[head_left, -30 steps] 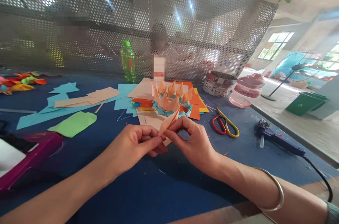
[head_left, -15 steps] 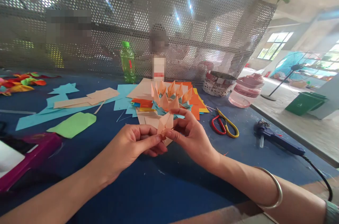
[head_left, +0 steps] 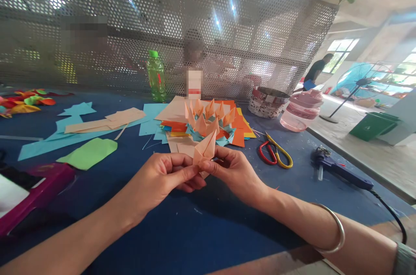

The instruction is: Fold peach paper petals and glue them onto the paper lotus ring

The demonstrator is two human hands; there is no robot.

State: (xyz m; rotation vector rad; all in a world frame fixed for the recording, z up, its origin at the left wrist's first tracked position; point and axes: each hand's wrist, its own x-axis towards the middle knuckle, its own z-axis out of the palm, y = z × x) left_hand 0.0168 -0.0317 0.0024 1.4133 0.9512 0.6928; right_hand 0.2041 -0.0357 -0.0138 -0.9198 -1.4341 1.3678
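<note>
Peach folded-paper unit (head_left: 204,149), just one, is pinched between two hands (head_left: 162,175) held close together above the blue table (head_left: 136,227).

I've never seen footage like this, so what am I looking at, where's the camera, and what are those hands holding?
There's no machine here, just a person's own two bare hands, filmed by one camera worn on the head that looks forward and down. The left hand and right hand both pinch a small folded piece of peach paper. Just beyond it sits a paper flower of pointed peach folds on loose coloured sheets. The blue tabletop also holds scissors with red and yellow handles, a blue hot glue gun and a green plastic bottle.
</note>
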